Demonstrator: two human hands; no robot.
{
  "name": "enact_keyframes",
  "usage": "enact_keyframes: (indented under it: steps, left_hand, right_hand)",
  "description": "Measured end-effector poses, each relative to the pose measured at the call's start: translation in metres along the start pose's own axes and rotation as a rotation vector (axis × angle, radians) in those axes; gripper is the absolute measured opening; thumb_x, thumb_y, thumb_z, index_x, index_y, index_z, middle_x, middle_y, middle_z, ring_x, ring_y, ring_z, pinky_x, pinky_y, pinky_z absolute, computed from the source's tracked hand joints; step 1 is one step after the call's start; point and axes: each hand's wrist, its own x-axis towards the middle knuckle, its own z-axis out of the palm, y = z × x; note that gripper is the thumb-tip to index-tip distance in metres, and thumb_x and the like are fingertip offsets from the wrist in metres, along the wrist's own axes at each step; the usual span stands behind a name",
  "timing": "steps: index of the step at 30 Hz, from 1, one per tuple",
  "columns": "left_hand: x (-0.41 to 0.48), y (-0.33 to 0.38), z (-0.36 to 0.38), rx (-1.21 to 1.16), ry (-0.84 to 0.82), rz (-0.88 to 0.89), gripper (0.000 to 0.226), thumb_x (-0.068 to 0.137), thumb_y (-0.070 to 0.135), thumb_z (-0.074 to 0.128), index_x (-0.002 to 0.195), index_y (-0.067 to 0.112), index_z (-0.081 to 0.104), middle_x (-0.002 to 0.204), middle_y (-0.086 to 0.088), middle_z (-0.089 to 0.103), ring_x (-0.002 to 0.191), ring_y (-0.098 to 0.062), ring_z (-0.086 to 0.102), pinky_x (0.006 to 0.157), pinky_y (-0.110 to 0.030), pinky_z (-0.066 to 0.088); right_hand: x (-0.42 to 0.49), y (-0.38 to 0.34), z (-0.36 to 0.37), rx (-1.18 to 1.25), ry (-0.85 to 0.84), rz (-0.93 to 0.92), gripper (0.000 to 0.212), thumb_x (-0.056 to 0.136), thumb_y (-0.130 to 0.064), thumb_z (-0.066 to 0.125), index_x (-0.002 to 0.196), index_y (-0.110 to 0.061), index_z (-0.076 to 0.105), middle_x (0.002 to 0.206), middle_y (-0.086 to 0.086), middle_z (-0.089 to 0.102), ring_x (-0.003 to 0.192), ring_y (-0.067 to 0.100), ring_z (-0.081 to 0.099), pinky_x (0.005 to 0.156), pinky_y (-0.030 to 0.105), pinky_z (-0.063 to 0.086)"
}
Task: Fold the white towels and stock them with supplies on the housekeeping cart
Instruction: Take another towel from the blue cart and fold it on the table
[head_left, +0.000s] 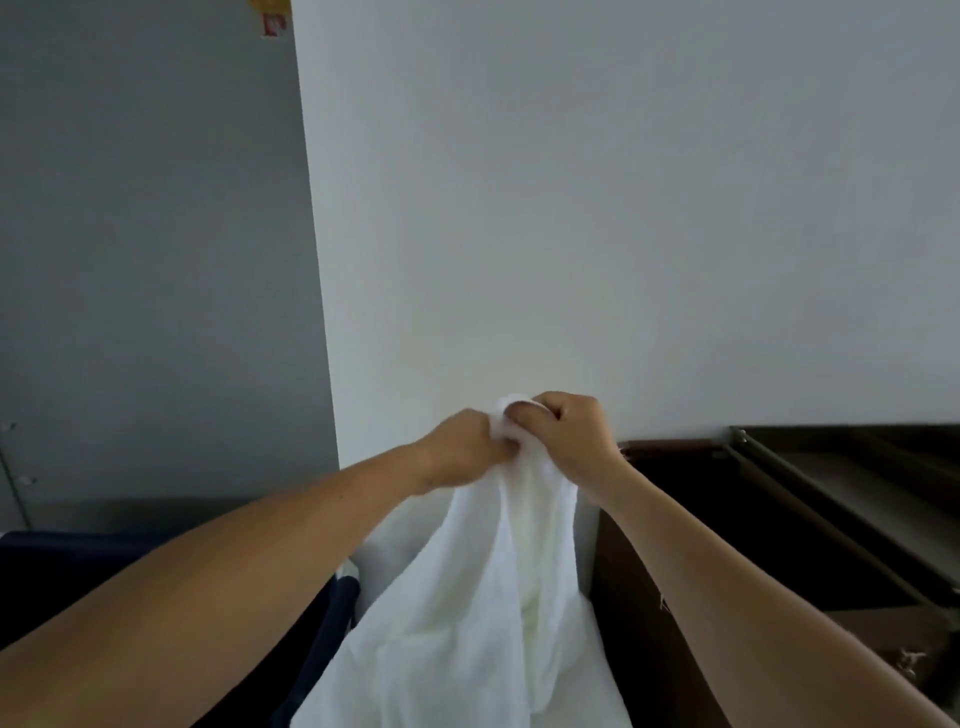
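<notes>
A white towel (483, 597) hangs down from both of my hands in front of a white wall. My left hand (462, 447) and my right hand (566, 431) are side by side, almost touching, each pinching the bunched top edge of the towel. The cloth falls in loose folds to the bottom edge of the view. Its lower end is out of frame.
A dark brown housekeeping cart (779, 519) with a shelf and metal rail stands at the right. A dark blue bag or bin (62, 561) sits at the lower left. A grey wall (150, 260) is at the left, with a sign (271, 15) at the top.
</notes>
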Motion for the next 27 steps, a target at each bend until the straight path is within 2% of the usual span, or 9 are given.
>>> enact_keyframes:
  steps: [2,4,7,10,14,19,21,24,27]
  left_hand:
    - [0.007,0.012,-0.016,-0.020,0.171,0.021,0.018,0.093,0.019,0.059,0.098,0.009,0.072,0.092,-0.002,0.069,0.087,-0.022,0.065,0.074,-0.032,0.050]
    - [0.014,0.031,-0.036,-0.116,0.364,0.028,0.017,0.092,0.015,0.057,0.086,0.004,0.069,0.084,-0.010,0.065,0.079,-0.025,0.061,0.068,-0.033,0.046]
    - [0.024,0.069,-0.072,-0.516,0.585,-0.007,0.014,0.089,0.017,0.056,0.081,0.009,0.064,0.081,-0.014,0.061,0.077,-0.026,0.060,0.066,-0.036,0.044]
    - [0.029,0.081,-0.091,-0.552,0.564,-0.016,0.018,0.089,0.021,0.054,0.092,0.009,0.067,0.084,-0.009,0.064,0.078,-0.026,0.061,0.070,-0.034,0.044]
    - [0.026,0.061,-0.064,-0.470,0.453,-0.052,0.025,0.091,0.019,0.054,0.103,0.002,0.069,0.089,-0.012,0.065,0.083,-0.027,0.062,0.072,-0.038,0.044]
    - [0.025,0.046,-0.047,-0.480,0.477,-0.122,0.026,0.091,0.020,0.049,0.101,0.005,0.067,0.088,-0.011,0.063,0.081,-0.025,0.060,0.071,-0.036,0.043]
    - [0.026,0.044,-0.042,-0.447,0.465,-0.128,0.028,0.092,0.019,0.046,0.104,0.002,0.066,0.087,-0.011,0.060,0.079,-0.024,0.056,0.070,-0.035,0.041]
    - [0.027,0.048,-0.036,-0.457,0.507,-0.126,0.023,0.094,0.017,0.043,0.095,0.004,0.062,0.077,-0.007,0.052,0.070,-0.021,0.048,0.062,-0.030,0.037]
    - [0.032,0.054,-0.040,-0.532,0.577,-0.156,0.019,0.094,0.016,0.041,0.079,0.013,0.052,0.067,-0.001,0.041,0.058,-0.016,0.038,0.053,-0.026,0.029]
  right_hand:
    - [-0.005,0.016,-0.006,0.098,0.028,0.042,0.022,0.071,-0.036,0.085,0.069,-0.021,0.069,0.055,-0.013,0.055,0.050,0.001,0.047,0.049,0.018,0.040]
    - [-0.016,0.040,-0.007,0.063,-0.019,0.101,0.021,0.072,-0.021,0.089,0.079,-0.026,0.070,0.058,-0.015,0.055,0.053,-0.002,0.048,0.054,0.013,0.040]
    - [-0.037,0.079,0.004,-0.083,-0.083,0.239,0.012,0.081,-0.017,0.081,0.081,-0.022,0.070,0.069,-0.009,0.060,0.065,0.007,0.053,0.064,0.021,0.043]
    - [-0.049,0.088,0.015,0.055,-0.140,0.263,0.011,0.086,-0.027,0.074,0.086,-0.019,0.067,0.077,-0.010,0.068,0.073,0.006,0.058,0.068,0.021,0.045]
    - [-0.050,0.057,0.024,0.235,-0.199,0.182,0.040,0.074,-0.045,0.066,0.103,-0.018,0.063,0.094,-0.006,0.068,0.085,0.009,0.062,0.075,0.026,0.050]
    - [-0.055,0.042,0.022,0.396,-0.070,0.121,0.058,0.079,-0.066,0.056,0.106,-0.016,0.065,0.091,-0.001,0.070,0.083,0.012,0.065,0.073,0.026,0.052]
    - [-0.054,0.037,0.024,0.288,-0.009,0.113,0.048,0.070,-0.064,0.068,0.102,-0.029,0.062,0.086,-0.015,0.071,0.078,0.000,0.066,0.065,0.017,0.051]
    - [-0.058,0.038,0.033,-0.002,0.029,0.150,0.029,0.075,-0.044,0.078,0.095,-0.036,0.058,0.090,-0.013,0.069,0.081,0.004,0.065,0.071,0.026,0.055]
    - [-0.074,0.043,0.040,-0.054,-0.020,0.165,0.043,0.068,-0.060,0.075,0.098,-0.038,0.054,0.097,-0.017,0.063,0.086,0.000,0.060,0.070,0.019,0.049]
